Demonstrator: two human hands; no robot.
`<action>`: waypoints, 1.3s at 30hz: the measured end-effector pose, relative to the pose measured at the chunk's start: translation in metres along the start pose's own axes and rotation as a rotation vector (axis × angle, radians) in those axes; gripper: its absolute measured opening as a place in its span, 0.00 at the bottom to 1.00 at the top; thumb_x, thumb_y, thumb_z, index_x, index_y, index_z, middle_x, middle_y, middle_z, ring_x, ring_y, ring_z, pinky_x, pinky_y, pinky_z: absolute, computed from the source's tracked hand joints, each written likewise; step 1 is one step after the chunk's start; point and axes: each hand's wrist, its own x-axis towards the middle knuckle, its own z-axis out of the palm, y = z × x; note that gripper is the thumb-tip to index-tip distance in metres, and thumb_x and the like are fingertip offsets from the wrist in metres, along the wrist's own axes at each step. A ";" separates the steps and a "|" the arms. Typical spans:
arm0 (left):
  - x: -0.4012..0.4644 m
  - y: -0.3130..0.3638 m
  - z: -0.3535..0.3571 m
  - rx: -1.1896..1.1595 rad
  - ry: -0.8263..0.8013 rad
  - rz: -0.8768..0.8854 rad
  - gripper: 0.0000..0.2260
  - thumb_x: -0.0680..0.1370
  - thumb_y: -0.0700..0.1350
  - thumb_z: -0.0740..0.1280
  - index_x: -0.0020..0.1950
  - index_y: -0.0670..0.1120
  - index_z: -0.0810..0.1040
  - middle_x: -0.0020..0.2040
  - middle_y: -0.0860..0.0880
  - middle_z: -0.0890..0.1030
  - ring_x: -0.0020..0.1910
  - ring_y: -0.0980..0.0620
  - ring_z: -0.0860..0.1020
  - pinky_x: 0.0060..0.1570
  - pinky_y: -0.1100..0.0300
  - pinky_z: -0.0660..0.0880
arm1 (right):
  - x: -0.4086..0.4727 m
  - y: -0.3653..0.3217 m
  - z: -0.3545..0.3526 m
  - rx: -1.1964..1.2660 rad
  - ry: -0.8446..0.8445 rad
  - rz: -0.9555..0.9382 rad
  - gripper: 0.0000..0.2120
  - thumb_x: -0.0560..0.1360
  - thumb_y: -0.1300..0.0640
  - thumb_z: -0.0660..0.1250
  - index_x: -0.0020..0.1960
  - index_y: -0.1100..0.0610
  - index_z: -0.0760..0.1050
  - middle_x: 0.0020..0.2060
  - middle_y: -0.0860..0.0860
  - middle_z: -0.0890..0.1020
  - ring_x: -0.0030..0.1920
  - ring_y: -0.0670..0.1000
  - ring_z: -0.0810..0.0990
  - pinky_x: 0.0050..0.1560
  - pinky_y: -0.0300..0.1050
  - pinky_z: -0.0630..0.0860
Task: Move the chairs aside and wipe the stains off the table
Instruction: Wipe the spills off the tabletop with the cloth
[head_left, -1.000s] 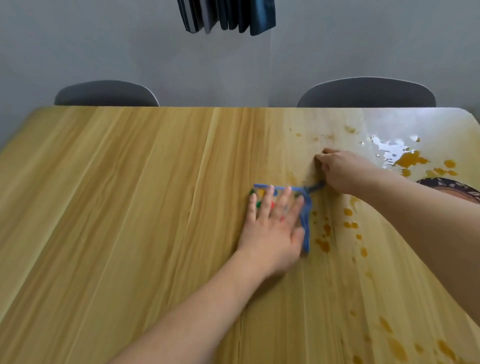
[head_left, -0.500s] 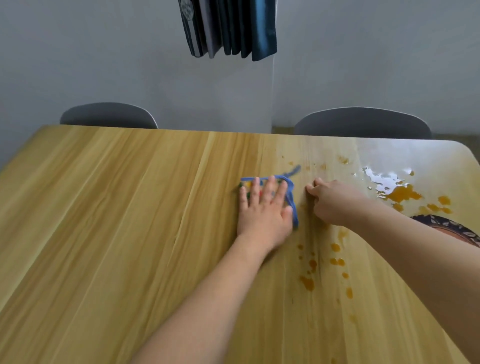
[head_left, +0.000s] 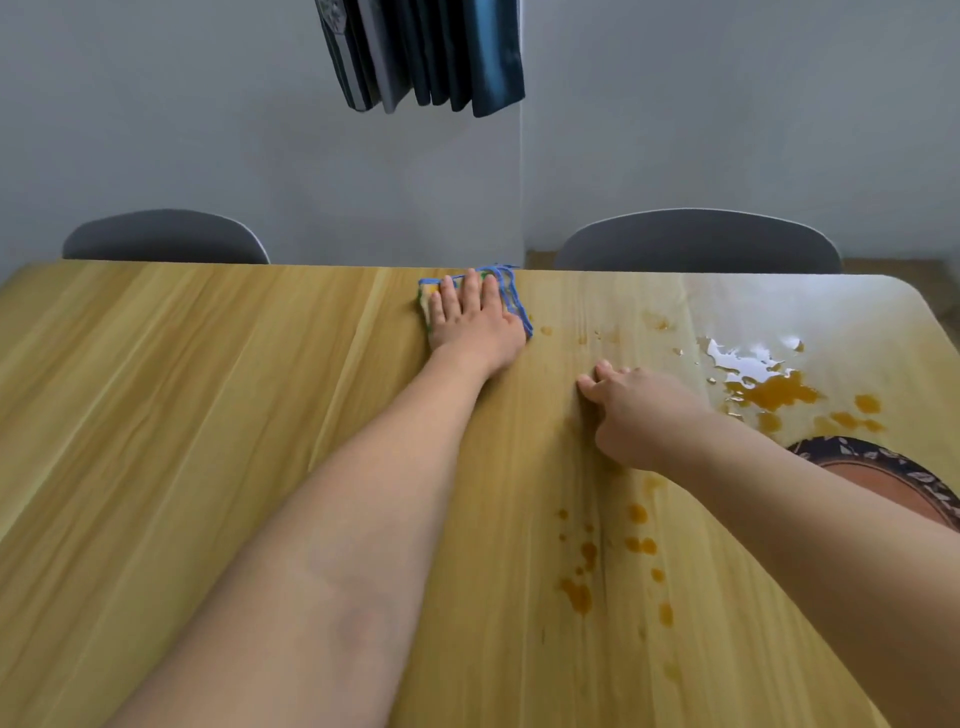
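Blue-edged cloth (head_left: 511, 299) lies at the desk's (head_left: 182, 415) far edge under the flat, spread left hand (head_left: 475, 325). Right hand (head_left: 641, 413) rests curled, holding nothing, near orange stains (head_left: 774, 392); bare wood stretches leftward.

Home dining area: a wooden table (head_left: 182, 415) is standing against a grey wall (head_left: 156, 130), two grey chairs (head_left: 698, 241) are sitting behind it, curtains (head_left: 421, 52) are hanging above.
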 end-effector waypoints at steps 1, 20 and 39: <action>0.001 0.008 0.002 0.005 0.000 0.067 0.27 0.81 0.51 0.46 0.80 0.49 0.44 0.80 0.49 0.40 0.78 0.44 0.37 0.74 0.47 0.34 | 0.000 0.001 0.000 -0.010 0.000 -0.002 0.32 0.75 0.60 0.53 0.79 0.51 0.52 0.78 0.52 0.52 0.73 0.55 0.64 0.67 0.48 0.69; -0.007 0.003 0.001 0.046 -0.066 0.215 0.27 0.82 0.54 0.46 0.79 0.55 0.41 0.80 0.51 0.38 0.77 0.47 0.35 0.74 0.45 0.34 | 0.000 0.012 -0.003 0.138 0.065 0.011 0.26 0.77 0.59 0.52 0.75 0.47 0.63 0.73 0.48 0.66 0.68 0.54 0.70 0.64 0.47 0.71; 0.011 0.024 0.005 0.060 -0.042 0.214 0.26 0.82 0.56 0.46 0.79 0.57 0.43 0.80 0.53 0.40 0.78 0.48 0.37 0.73 0.47 0.34 | 0.055 0.117 -0.016 0.146 0.045 0.255 0.34 0.71 0.37 0.68 0.66 0.59 0.69 0.61 0.55 0.72 0.57 0.57 0.75 0.55 0.50 0.73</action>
